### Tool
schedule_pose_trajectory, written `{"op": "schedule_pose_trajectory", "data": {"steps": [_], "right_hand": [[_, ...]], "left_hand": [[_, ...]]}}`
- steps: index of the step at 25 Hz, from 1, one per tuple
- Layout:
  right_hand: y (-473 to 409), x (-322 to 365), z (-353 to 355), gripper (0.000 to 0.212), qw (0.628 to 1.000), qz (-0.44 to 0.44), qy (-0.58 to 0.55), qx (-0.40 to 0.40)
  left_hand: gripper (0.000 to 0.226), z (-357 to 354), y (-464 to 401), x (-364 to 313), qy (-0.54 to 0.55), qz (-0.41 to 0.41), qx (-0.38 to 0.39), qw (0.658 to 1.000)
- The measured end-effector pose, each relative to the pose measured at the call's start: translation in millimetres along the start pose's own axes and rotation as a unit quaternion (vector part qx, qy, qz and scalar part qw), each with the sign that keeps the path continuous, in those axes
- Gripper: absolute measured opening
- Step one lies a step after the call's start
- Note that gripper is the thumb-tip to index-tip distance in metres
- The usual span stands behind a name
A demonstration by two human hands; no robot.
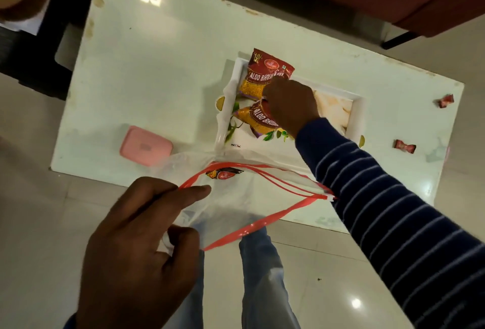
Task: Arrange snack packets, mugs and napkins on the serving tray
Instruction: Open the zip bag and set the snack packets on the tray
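Glossy white table, scuffed along the far edge. On it, right of centre, a white rectangular serving tray with a floral printed floor. Nearer, hanging off the table's front edge, a clear plastic bag with a red rim, mouth gaping, one more packet visible inside. In the tray's left end, two red-and-yellow "Aloo Bhujia" snack packets: far packet propped over the tray's back rim, near packet lying flat just in front, both printed side up. Right hand in a striped sleeve, fingers curled down onto the near packet. Left hand pinching the bag's rim, thumb and forefinger clamped. Pink lidded box at left; two red sweet wrappers at right.
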State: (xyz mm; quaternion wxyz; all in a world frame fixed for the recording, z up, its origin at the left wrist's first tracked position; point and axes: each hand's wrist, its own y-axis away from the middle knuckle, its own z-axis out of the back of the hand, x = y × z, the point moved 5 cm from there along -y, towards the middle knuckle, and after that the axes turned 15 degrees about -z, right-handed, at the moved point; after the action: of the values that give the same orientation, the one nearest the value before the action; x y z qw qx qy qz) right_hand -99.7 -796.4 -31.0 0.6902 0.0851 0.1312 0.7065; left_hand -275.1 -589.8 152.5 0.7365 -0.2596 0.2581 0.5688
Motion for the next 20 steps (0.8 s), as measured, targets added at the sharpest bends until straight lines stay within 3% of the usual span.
{"op": "schedule_pose_trajectory", "data": {"steps": [5,7,9,11,12,14,15,18,20], "right_hand": [[-23,38,-15,0.022,0.996,0.077,0.036,0.031],[-26,40,-2,0.032,0.993,0.052,-0.098,0.042],[-16,22,37,0.031,0.944,-0.026,-0.327,0.017],[21,-7,87,0.020,0.884,-0.063,-0.462,-0.019],[48,-23,112,0.015,0.855,-0.045,-0.516,0.005],[107,-34,166,0.013,0.767,0.085,-0.625,0.119],[128,-28,178,0.015,0.746,0.122,-0.633,0.166],[167,11,161,0.025,0.815,0.149,-0.514,0.221],[181,51,133,0.027,0.820,0.172,-0.505,0.209]], "left_hand": [[0.050,-4,-5,4,-0.018,0.010,0.056,0.998],[0.051,-3,-9,6,-0.017,0.011,0.061,0.998],[0.051,-1,-11,7,-0.014,0.018,0.061,0.998],[0.049,2,-13,6,-0.005,0.019,0.049,0.999],[0.048,2,-13,5,0.000,0.018,0.052,0.999],[0.048,-1,-13,3,0.010,0.013,0.056,0.998],[0.048,-2,-12,2,0.018,0.013,0.060,0.998],[0.047,-8,-11,-8,0.049,-0.001,0.080,0.996],[0.045,-12,-13,-13,0.061,-0.014,0.091,0.994]]}}
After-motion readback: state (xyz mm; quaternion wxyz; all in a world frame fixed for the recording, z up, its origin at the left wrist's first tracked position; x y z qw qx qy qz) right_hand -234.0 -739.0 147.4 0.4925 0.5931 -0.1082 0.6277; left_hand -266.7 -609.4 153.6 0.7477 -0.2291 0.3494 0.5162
